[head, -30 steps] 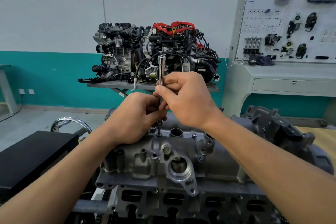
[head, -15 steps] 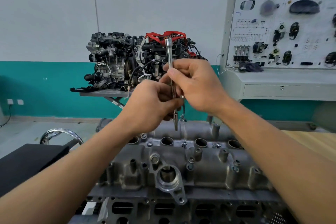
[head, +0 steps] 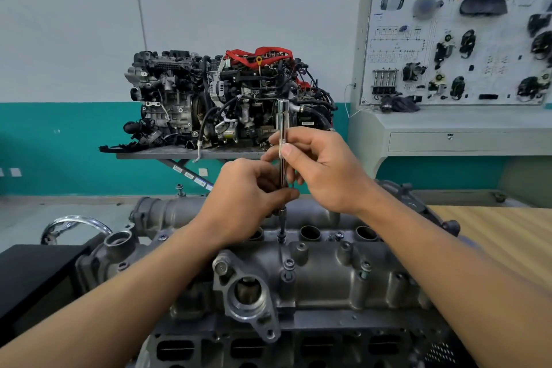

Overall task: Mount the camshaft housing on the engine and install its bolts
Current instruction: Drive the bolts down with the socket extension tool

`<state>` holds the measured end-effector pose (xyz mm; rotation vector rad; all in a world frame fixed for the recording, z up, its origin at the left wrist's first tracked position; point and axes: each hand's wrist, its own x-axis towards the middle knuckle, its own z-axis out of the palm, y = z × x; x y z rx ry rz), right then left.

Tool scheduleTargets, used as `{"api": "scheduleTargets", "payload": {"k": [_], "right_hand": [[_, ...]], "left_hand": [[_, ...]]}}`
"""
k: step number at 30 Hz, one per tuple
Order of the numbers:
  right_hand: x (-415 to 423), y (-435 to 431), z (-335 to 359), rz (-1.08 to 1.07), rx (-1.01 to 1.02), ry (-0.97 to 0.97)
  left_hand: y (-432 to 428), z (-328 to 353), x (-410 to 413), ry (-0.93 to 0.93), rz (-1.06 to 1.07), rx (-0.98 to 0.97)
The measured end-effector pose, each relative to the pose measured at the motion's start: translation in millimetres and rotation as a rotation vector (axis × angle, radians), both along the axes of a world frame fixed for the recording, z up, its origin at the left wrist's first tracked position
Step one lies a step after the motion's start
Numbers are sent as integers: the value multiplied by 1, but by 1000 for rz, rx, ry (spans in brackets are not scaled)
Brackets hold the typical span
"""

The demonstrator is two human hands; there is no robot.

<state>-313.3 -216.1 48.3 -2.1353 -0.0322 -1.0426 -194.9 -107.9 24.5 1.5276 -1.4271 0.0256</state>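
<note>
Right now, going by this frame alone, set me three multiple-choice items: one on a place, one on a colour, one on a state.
1. Where does the tip of the driver sit? A. on a bolt in the far row of the camshaft housing; B. in a spark-plug well; C. clear of the housing.
2. What colour is the cover atop the background engine? A. blue; B. red; C. yellow.
3. How is the driver held? A. lying loose; B. by one hand; C. upright, by both hands.
1 A, the tip meets the bolt head. 2 B, the cover shows red. 3 C, the left hand grips low, the right hand pinches high.
</note>
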Motion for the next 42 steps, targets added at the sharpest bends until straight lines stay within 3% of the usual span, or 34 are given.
{"api": "scheduleTargets", "payload": {"k": [17,26,30,34,38,42], "right_hand": [[-8,1,-1,173,102,-25],[-10,-2,22,-7,34,102],[-6,0,6,16,58,59],[-8,0,0,-19,-61,73],[-14,-3,6,58,50,66],[-11,0,7,-65,-4,11]], "left_hand": [[6,-6,-2,-5,-72,-12],[9,-2,-5,81,-106,-25],[11,-4,-5,50,-139,14],[10,-3,-5,20,-179,114],[10,-1,-8,-45,-189,156],[7,0,-9,-6,-175,89]]}}
